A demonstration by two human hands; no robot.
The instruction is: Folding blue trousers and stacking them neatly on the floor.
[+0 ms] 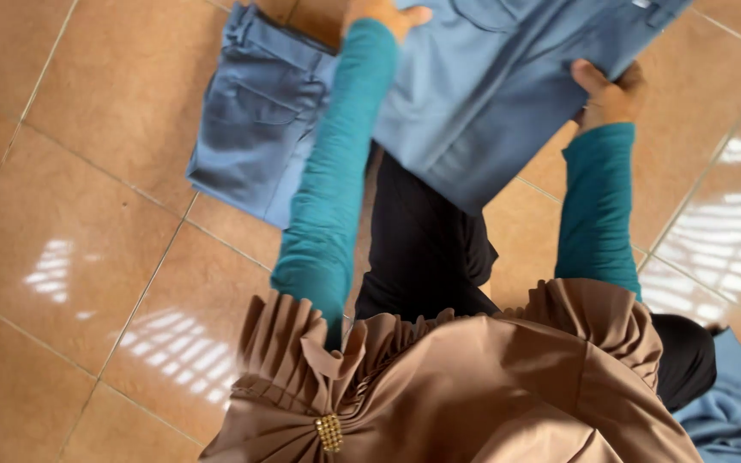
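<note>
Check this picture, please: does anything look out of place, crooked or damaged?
Nothing looks damaged. Both hands, left hand and right hand, grip blue trousers held flat. A folded blue pair lies neatly on the tiled floor. Only a loose blue garment at the lower right looks crumpled.

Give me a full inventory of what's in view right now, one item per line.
Blue trousers being handled: one, slate blue, spread on the floor at top centre, under both hands.
Folded blue trousers: one, slate blue, on the floor at upper left.
Blue cloth: one piece, lighter blue, bottom right corner.
Tiled floor: orange-brown, glossy, all around.
Brown pleated garment: one, bottom centre, worn.
Black garment: centre, worn.
Left hand: teal sleeve, on the trousers.
Right hand: teal sleeve, gripping the trousers' edge.
</note>
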